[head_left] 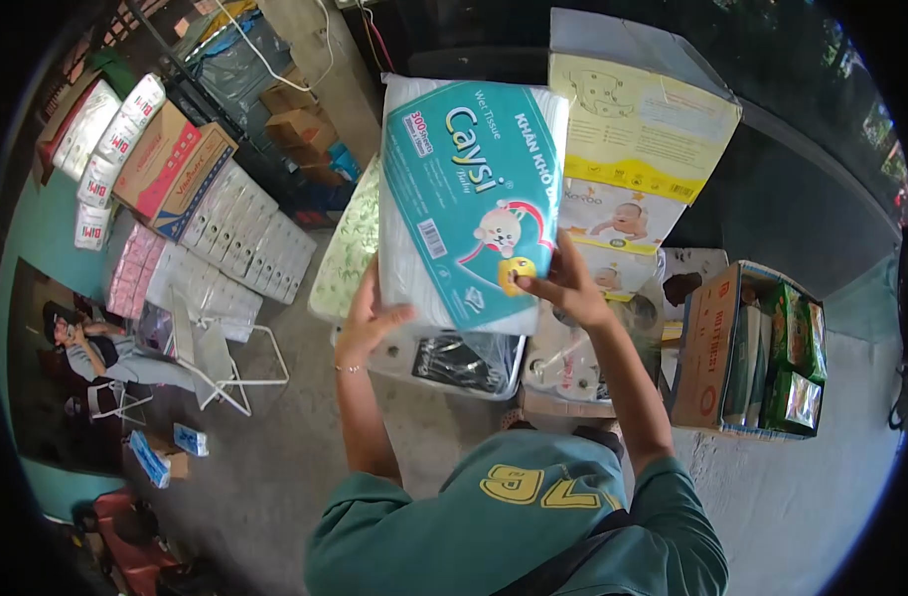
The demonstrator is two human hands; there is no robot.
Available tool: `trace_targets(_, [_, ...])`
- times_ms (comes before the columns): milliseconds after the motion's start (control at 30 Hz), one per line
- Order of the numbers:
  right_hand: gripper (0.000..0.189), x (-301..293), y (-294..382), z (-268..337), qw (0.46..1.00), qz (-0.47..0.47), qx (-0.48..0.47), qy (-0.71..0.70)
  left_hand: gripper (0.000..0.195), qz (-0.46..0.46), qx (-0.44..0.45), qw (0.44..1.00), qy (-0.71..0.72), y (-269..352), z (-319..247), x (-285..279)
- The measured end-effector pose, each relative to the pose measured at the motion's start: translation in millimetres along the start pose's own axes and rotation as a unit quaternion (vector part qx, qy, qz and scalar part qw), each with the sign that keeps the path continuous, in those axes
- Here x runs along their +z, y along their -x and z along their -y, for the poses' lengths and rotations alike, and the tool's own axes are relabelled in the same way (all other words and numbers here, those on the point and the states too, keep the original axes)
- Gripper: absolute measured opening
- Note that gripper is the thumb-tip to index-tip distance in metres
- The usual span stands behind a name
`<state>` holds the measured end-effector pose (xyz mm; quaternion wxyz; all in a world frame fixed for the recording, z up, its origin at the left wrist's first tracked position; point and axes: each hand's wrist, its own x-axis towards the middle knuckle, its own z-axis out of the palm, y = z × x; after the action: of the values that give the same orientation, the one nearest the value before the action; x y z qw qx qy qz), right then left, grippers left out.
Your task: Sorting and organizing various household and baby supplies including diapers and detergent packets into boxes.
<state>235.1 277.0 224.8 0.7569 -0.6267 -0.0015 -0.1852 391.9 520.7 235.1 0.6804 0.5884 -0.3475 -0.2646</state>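
Note:
Between my two hands I hold up a large plastic-wrapped pack of baby tissues [465, 216], white with a teal label, a bear and a yellow round figure. My left hand [368, 316] grips its lower left edge. My right hand [573, 290] grips the lower right edge, its thumb lying on the front. Behind and below the pack is a plastic-wrapped stack [461, 365] with a black panel. A green leaf-patterned pack [342, 261] shows to its left. At the right of the pack stand a cream and yellow carton [633, 127] and packs printed with a baby [618, 216].
An open cardboard box [711, 357] of green packets [797, 335] stands at right. On the left are stacked tissue rolls [238, 231], cartons [174, 167] and a white folding chair [223, 357]. Beyond the chair a person [111, 346] reclines. Small blue packs [148, 458] lie on the floor.

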Motion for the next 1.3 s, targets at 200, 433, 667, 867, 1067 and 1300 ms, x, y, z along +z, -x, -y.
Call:
trace_targets(200, [0.063,11.4,-47.0,-39.2,0.994,-0.064,0.026,0.08,0.076,0.043,0.034,0.993,-0.106,-64.1,20.9,-51.4])
trace_targets(433, [0.063,21.6,-51.9,-63.3,0.992,-0.111,0.022,0.049,0.072,0.023,-0.003,0.999,-0.048,-48.1,40.1,-60.2])
trace_targets(667, [0.065,12.4,-60.8,-81.0,0.969,-0.244,0.027,0.004,0.065,0.046,0.015,0.99,-0.131,-69.8,53.4,-59.6])
trace_targets(867, [0.088,6.5,-58.1,-103.7,0.888,-0.268,0.014,0.374,0.055,-0.027,0.121,0.827,-0.548,-83.7,84.6,-40.7])
trace_targets(1067, [0.088,13.6,-46.7,-89.5,0.895,-0.211,0.043,0.39,0.051,-0.022,0.129,0.869,-0.478,-80.3,74.0,-38.7])
trace_targets(1300, [0.085,22.5,-41.9,-78.1,0.891,-0.191,0.027,0.41,0.048,-0.046,0.137,0.877,-0.458,-79.5,76.6,-41.7])
